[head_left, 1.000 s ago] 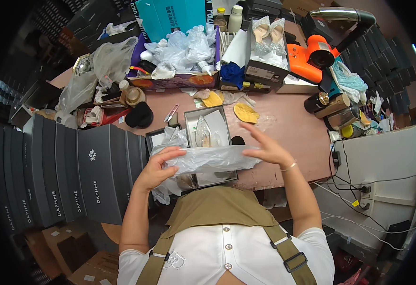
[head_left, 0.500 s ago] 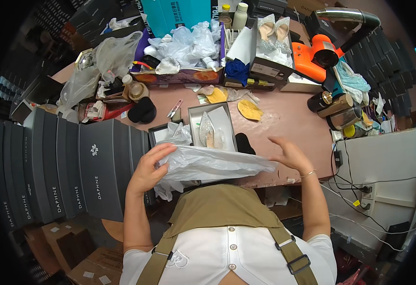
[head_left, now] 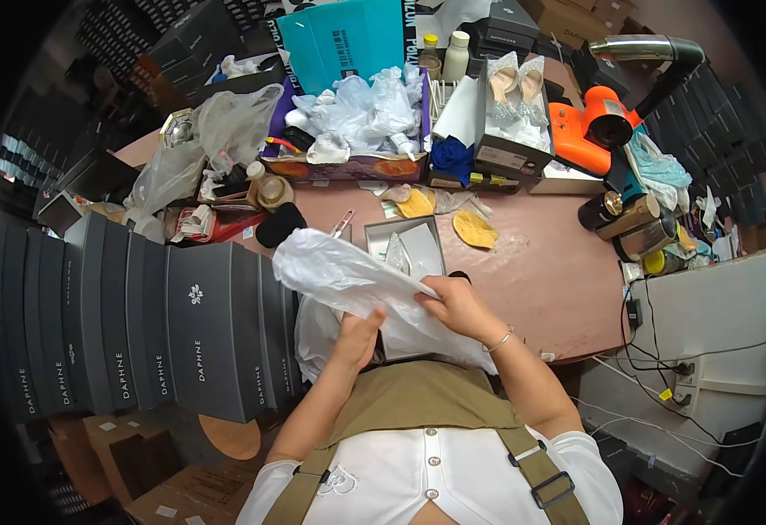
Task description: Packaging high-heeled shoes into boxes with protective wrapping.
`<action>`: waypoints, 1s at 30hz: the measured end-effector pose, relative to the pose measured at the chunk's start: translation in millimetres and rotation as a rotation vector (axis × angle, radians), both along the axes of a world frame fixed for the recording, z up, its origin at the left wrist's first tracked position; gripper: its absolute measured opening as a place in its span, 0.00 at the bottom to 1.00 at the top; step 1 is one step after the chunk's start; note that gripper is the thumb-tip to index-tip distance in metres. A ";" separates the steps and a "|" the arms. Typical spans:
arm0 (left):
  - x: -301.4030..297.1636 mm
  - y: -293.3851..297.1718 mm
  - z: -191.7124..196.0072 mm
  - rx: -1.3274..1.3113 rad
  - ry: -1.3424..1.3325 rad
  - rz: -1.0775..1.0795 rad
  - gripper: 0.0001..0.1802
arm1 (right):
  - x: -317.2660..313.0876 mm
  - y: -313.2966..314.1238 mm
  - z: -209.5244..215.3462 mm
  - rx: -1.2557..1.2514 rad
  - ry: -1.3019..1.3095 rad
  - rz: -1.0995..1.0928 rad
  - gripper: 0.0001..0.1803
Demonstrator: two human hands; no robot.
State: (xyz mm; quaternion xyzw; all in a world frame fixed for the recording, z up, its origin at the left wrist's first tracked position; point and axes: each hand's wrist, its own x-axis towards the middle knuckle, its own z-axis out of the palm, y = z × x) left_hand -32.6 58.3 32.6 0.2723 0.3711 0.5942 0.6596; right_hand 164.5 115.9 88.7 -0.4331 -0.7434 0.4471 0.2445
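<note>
One left hand (head_left: 358, 339) pinches a crumpled, translucent white wrapper (head_left: 337, 269); the right hand (head_left: 460, 310) pinches its edge. The wrapper partly hides an open grey shoebox (head_left: 405, 223).

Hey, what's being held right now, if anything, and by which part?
A white plastic sheet: the right hand grips its upper edge, toward the right; the left hand, partly hidden behind it, holds it near its lower edge.
</note>
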 end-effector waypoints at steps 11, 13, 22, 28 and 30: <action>-27.1 63.9 34.2 -0.201 -0.145 0.280 0.17 | 115.1 -118.5 -79.0 -0.568 -0.178 0.117 0.12; -40.5 69.7 34.6 -0.192 -0.139 0.287 0.17 | 165.1 -142.3 -99.1 -0.367 -0.697 0.092 0.05; 15.5 68.8 34.9 -0.226 -0.157 0.033 0.21 | 39.5 -4.3 -25.5 -0.301 0.104 -0.069 0.22; 28.0 17.6 -41.8 -0.552 0.193 -0.102 0.32 | 105.5 16.6 -24.9 -0.137 -0.025 -0.383 0.10; 46.5 16.3 -77.2 -0.625 0.262 -0.104 0.35 | 109.0 13.7 -24.2 -0.053 -0.100 -0.402 0.10</action>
